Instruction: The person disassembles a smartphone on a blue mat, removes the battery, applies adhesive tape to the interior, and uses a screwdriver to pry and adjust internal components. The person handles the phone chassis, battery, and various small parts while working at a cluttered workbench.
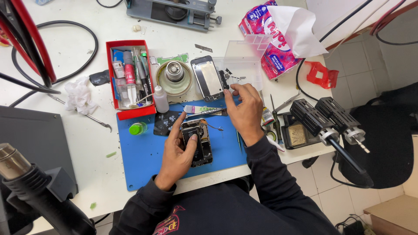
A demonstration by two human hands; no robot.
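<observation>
A single head-worn camera looks almost straight down from above the seated person, near enough to fill the frame with the white table (pixel 104 39), the blue mat (pixel 143 161) at centre, and floor tiles at right.

Blue mat (pixel 143 167) matt rubbery; phone back (pixel 208 78) glossy metal; red tray (pixel 114 78) smooth plastic.

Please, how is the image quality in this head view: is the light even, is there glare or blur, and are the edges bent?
Head view: light is bright and even, shadows soft; the white table looks slightly washed out; the metal phone back shows mild glare; left hand, right hand and opened phone are sharp; the edges bend like wide-angle distortion.
</observation>
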